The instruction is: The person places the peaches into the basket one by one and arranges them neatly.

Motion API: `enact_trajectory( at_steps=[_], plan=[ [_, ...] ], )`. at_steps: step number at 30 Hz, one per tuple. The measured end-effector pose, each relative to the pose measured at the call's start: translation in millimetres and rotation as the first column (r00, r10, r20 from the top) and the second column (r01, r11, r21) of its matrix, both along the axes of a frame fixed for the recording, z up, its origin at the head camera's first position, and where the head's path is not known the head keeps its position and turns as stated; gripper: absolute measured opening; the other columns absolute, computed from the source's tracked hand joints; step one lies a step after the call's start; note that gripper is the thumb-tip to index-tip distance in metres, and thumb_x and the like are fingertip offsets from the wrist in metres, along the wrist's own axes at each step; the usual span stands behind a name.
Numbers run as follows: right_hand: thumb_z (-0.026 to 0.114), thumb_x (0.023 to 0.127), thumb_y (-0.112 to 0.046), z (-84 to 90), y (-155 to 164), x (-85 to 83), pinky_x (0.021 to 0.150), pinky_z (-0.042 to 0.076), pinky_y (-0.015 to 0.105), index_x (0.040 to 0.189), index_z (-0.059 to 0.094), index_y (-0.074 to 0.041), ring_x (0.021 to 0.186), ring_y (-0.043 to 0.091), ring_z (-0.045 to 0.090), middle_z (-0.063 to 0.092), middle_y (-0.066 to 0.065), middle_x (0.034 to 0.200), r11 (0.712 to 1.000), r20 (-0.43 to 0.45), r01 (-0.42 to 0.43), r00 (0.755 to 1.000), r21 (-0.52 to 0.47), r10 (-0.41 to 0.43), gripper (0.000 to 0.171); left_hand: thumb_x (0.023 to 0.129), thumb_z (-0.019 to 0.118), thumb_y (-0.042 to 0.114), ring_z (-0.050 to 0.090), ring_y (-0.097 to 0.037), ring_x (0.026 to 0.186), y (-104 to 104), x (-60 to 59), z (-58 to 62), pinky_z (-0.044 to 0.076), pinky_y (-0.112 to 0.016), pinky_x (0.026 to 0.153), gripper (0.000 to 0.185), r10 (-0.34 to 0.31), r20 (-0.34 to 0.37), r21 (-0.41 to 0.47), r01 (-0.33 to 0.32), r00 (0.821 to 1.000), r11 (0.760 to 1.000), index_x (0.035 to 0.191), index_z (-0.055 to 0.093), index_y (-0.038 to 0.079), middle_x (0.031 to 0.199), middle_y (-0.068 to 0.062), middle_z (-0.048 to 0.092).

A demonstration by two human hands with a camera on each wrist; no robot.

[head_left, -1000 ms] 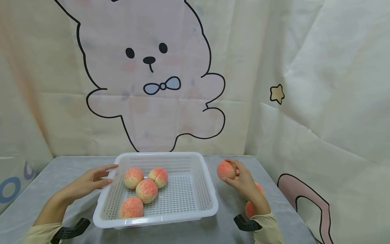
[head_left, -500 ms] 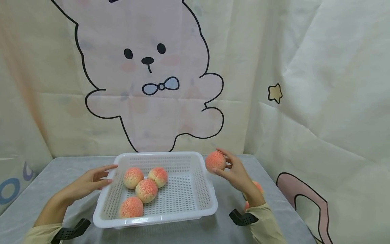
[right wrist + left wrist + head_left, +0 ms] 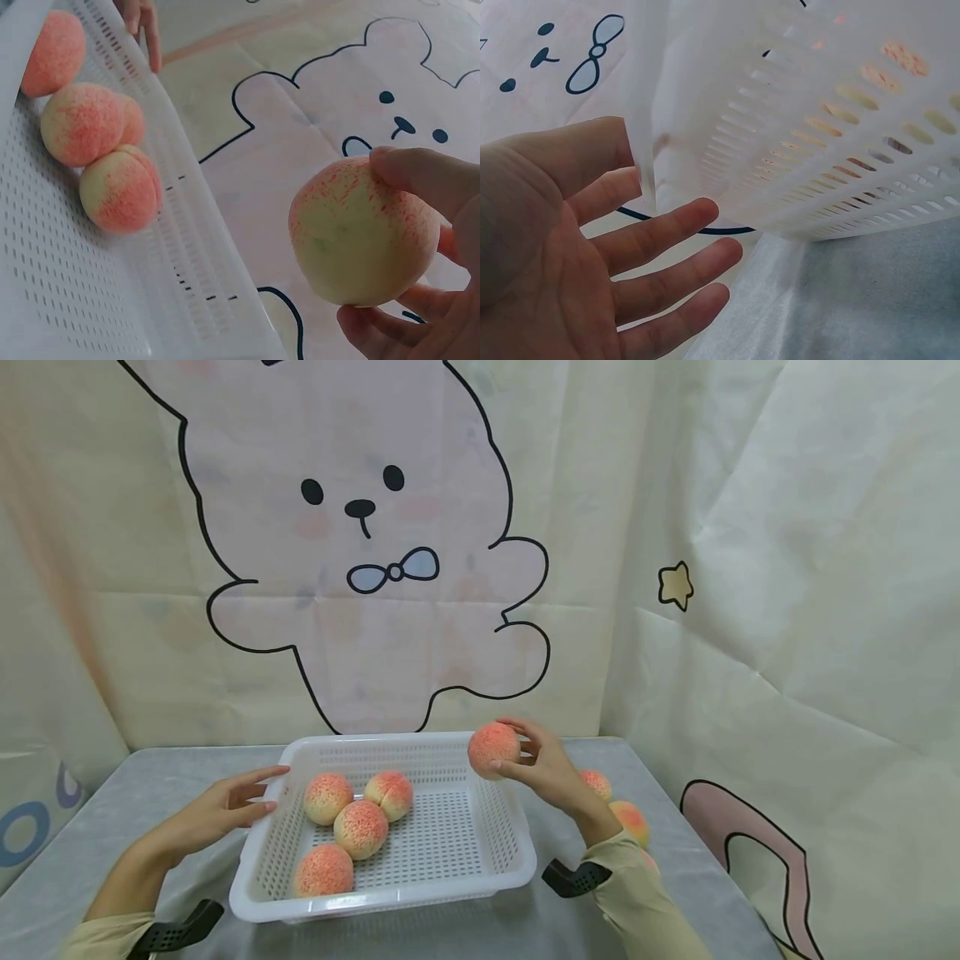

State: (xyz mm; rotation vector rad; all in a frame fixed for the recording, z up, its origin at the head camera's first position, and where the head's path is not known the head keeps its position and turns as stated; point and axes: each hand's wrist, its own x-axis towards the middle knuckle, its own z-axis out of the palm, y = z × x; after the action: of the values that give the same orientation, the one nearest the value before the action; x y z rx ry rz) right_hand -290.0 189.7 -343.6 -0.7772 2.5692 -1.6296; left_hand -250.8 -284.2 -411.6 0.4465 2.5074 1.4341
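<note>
My right hand (image 3: pixel 551 770) holds a pink-and-cream peach (image 3: pixel 493 750) between thumb and fingers, above the back right rim of a white plastic basket (image 3: pixel 420 902). The right wrist view shows this peach (image 3: pixel 360 240) from its paler side, thumb on top and fingers behind and below. Inside the basket, several peaches (image 3: pixel 362 829) lie toward the left. At the basket's left rim is my left hand (image 3: pixel 210 814), its fingers spread. In the left wrist view, that hand's (image 3: pixel 607 247) upper fingertips go behind the rim flange, and its other fingers extend loosely beneath, beside the slotted wall.
More peaches (image 3: pixel 630 821) rest on the grey-covered table (image 3: pixel 570 918) right of the basket, partly hidden by my right forearm. A curtain (image 3: pixel 585 527) with a cartoon bear stands behind the table, and another sheet (image 3: pixel 825 610) hangs along the right side.
My right hand has carried the peach leftward and slightly up, from beside the basket to over its right rim, uncovering peaches on the table. The left hand stays at the rim.
</note>
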Motion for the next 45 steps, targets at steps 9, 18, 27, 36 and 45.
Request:
enact_trajectory(
  at_steps=[9, 18, 27, 36, 45],
  plan=[
    [0.074, 0.091, -0.013, -3.8, -29.6, -12.2, 0.087, 0.054, 0.031, 0.148, 0.044, -0.014, 0.117, 0.029, 0.060, 0.052, 0.017, 0.148, 1.000, 0.062, 0.010, 0.998, -0.027, -0.009, 0.065, 0.103, 0.057, 0.026, 0.058, -0.045, 0.126, -1.9, 2.8, -1.2, 0.058, -0.051, 0.087, 0.066, 0.008, -0.003, -0.007, -0.008, 1.000, 1.000, 0.159, 0.027, 0.004, 0.155, -0.036, 0.036],
    [0.074, 0.089, -0.013, -5.3, -58.0, -24.8, 0.086, 0.054, 0.033, 0.146, 0.047, -0.013, 0.119, 0.034, 0.060, 0.054, 0.017, 0.146, 0.996, 0.072, 0.066, 0.995, -0.059, -0.062, 0.064, 0.102, 0.059, 0.026, 0.065, -0.032, 0.117, 0.7, -0.5, 2.8, 0.058, -0.050, 0.088, 0.069, 0.008, 0.005, 0.007, -0.008, 1.000, 1.000, 0.159, 0.027, 0.003, 0.153, -0.036, 0.039],
    [0.074, 0.088, -0.011, -17.8, -75.8, -36.5, 0.080, 0.055, 0.030, 0.142, 0.050, -0.009, 0.107, 0.028, 0.063, 0.057, 0.020, 0.141, 0.992, 0.098, 0.093, 0.992, -0.089, -0.084, 0.059, 0.103, 0.058, 0.026, 0.064, -0.037, 0.119, 0.4, -0.6, 3.1, 0.058, -0.052, 0.088, 0.068, 0.005, -0.002, 0.009, -0.005, 1.000, 1.000, 0.159, 0.026, 0.004, 0.154, -0.036, 0.038],
    [0.076, 0.088, -0.013, -37.8, -79.9, -40.9, 0.082, 0.056, 0.036, 0.139, 0.050, -0.011, 0.113, 0.032, 0.063, 0.050, 0.021, 0.148, 0.993, 0.161, 0.110, 0.981, -0.030, -0.104, 0.058, 0.103, 0.057, 0.026, 0.061, -0.043, 0.123, -1.0, 0.8, -0.4, 0.058, -0.052, 0.086, 0.066, 0.005, -0.016, 0.000, -0.005, 1.000, 1.000, 0.159, 0.027, 0.005, 0.152, -0.035, 0.041],
    [0.077, 0.088, -0.019, -38.5, -83.8, -43.7, 0.091, 0.055, 0.042, 0.137, 0.048, -0.010, 0.119, 0.035, 0.061, 0.049, 0.023, 0.147, 0.993, 0.193, 0.113, 0.974, 0.035, -0.118, 0.058, 0.103, 0.057, 0.025, 0.064, -0.038, 0.119, -0.1, 0.4, 0.0, 0.059, -0.050, 0.085, 0.067, -0.001, -0.014, 0.017, 0.001, 1.000, 1.000, 0.158, 0.027, 0.003, 0.153, -0.037, 0.038]
  ],
)
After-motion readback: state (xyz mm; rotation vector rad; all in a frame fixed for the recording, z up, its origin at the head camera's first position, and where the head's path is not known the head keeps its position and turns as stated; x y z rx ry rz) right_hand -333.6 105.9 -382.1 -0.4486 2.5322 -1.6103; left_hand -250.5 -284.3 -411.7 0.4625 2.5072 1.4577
